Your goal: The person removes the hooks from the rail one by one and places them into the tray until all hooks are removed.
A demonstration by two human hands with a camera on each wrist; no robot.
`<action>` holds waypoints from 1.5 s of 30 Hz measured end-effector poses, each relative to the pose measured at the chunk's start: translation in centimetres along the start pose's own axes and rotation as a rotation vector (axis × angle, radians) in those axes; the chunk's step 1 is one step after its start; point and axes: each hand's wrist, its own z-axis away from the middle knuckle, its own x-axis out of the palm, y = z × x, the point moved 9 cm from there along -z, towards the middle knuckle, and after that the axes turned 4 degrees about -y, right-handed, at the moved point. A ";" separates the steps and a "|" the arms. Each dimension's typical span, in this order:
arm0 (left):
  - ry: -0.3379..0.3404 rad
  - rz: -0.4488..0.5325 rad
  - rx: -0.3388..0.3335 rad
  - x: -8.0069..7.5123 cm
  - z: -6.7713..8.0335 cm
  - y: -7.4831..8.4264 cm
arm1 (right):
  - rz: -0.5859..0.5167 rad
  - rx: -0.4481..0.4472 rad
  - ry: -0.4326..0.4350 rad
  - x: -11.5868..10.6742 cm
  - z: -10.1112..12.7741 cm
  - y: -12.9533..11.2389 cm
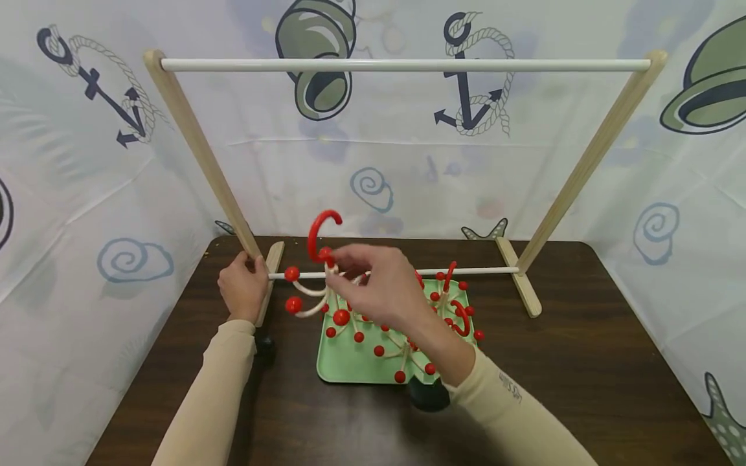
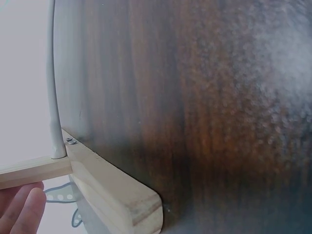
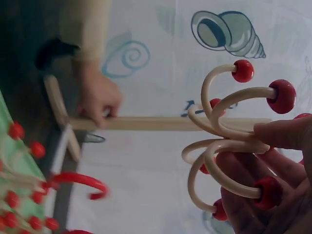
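My right hand [image 1: 381, 285] pinches a cream hanger with a red hook [image 1: 315, 236] at its top and curved arms ending in red balls [image 1: 294, 304]. It holds the hanger above the left part of a green tray. In the right wrist view, the thumb and fingers close on the hanger's cream stem [image 3: 243, 145], and its arms spread out. At the lower end of the left wooden post [image 1: 204, 152], my left hand [image 1: 243, 290] grips the wood just above the foot [image 2: 117, 195]. Several similar hangers [image 1: 406, 349] lie on the tray [image 1: 344, 369].
The wooden stand has a white top rod [image 1: 402, 65], a right post [image 1: 588, 155] and a low white rod [image 1: 489, 270] behind the tray. Its feet rest on the dark brown table [image 1: 583, 369]. A patterned cloth [image 1: 408, 181] hangs at the back and sides.
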 end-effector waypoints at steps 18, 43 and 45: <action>-0.012 0.009 -0.010 -0.2 0.3 -0.5 | 0.029 0.130 0.036 8.2 8.6 9.2; -0.001 0.017 -0.001 0.0 0.1 -0.1 | 0.334 -0.015 0.170 9.7 7.7 11.5; -0.002 0.013 0.001 0.0 0.1 -0.1 | 0.352 -0.009 0.173 9.7 7.5 11.6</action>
